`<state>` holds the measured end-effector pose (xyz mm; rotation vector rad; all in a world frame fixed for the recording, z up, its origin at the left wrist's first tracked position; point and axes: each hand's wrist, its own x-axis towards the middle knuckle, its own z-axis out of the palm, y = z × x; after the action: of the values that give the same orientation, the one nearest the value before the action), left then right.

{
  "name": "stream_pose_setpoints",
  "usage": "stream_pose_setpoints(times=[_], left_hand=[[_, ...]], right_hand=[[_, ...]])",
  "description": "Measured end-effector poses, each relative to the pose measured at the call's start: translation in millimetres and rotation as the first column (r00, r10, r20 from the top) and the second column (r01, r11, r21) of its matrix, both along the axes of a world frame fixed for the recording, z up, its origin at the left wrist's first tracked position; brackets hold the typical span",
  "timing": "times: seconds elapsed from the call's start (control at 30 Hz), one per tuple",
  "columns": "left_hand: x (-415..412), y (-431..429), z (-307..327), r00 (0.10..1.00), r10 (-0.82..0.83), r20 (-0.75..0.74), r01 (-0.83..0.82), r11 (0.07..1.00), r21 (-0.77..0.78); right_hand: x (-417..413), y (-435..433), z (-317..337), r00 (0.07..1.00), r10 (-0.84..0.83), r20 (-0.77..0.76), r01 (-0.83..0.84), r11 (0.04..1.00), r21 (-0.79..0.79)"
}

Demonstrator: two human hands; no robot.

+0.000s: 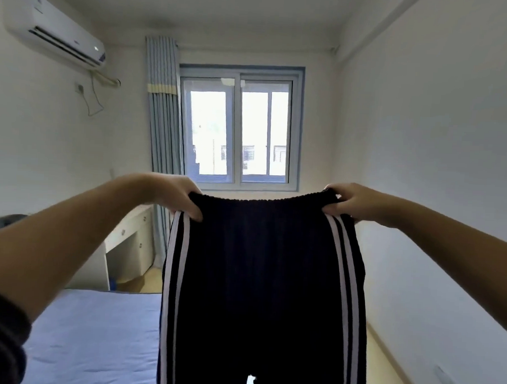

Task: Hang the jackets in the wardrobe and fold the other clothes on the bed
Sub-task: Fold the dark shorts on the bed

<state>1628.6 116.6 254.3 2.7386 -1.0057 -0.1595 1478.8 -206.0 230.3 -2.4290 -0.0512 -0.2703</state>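
A pair of dark trousers (260,279) with two white stripes down each side hangs in the air in front of me, held up by its elastic waistband. My left hand (176,197) grips the waistband's left end, and my right hand (350,203) pinches its right end. The legs hang straight down and run out of the bottom of the view. The bed (95,336) with a blue sheet lies below and to the left of the trousers. No wardrobe or jacket is in view.
A white desk (131,244) with drawers stands beyond the bed by the left wall. A window (237,133) and a grey-blue curtain (162,115) are at the far end. A strip of wooden floor (384,360) runs along the right wall.
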Motion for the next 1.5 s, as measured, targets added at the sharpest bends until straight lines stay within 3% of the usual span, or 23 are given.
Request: stream_pose_setpoints(times=[0.1,0.23,0.3,0.37,0.43,0.53,0.8,1.1,1.2,1.33,1.5], left_hand=[[7,13,3,0.975,-0.092,-0.204,0.036,0.964,-0.265],[13,19,1,0.849,-0.235,-0.474,-0.064,0.843,-0.534],[13,9,-1,0.895,-0.168,-0.413,-0.117,0.804,-0.583],[14,-10,-5,0.969,0.024,-0.247,-0.187,0.725,-0.663],[14,-30,-11,0.970,0.212,-0.121,-0.233,0.653,-0.721],[4,-54,-22,0.950,0.303,-0.075,-0.259,0.632,-0.730],[-37,-102,-39,0.943,0.036,-0.332,-0.282,0.618,-0.734],[-45,-108,-49,0.951,-0.007,-0.310,-0.237,0.628,-0.741],[-49,-107,-51,0.935,-0.095,-0.342,-0.213,0.621,-0.755],[-53,-95,-54,0.899,-0.228,-0.375,-0.132,0.674,-0.727],[-51,-89,-60,0.898,-0.312,-0.310,0.017,0.729,-0.684]], right_hand=[[-3,-17,6,0.991,0.119,-0.068,-0.106,0.980,0.171],[1,-33,9,0.974,0.210,-0.086,-0.163,0.909,0.383],[10,-31,8,0.992,0.122,-0.042,-0.094,0.906,0.412],[23,-22,3,0.997,-0.071,0.033,0.050,0.904,0.425],[36,-9,-2,0.962,-0.254,0.103,0.183,0.874,0.450],[49,14,-12,0.917,-0.344,0.201,0.225,0.864,0.449],[58,62,-32,0.944,-0.140,0.300,0.037,0.945,0.324],[53,63,-44,0.922,-0.125,0.367,0.047,0.975,0.216],[50,61,-45,0.931,-0.091,0.354,0.024,0.982,0.189],[40,49,-46,0.975,0.066,0.210,-0.136,0.931,0.339],[38,44,-64,0.973,0.034,0.230,-0.073,0.984,0.164]])
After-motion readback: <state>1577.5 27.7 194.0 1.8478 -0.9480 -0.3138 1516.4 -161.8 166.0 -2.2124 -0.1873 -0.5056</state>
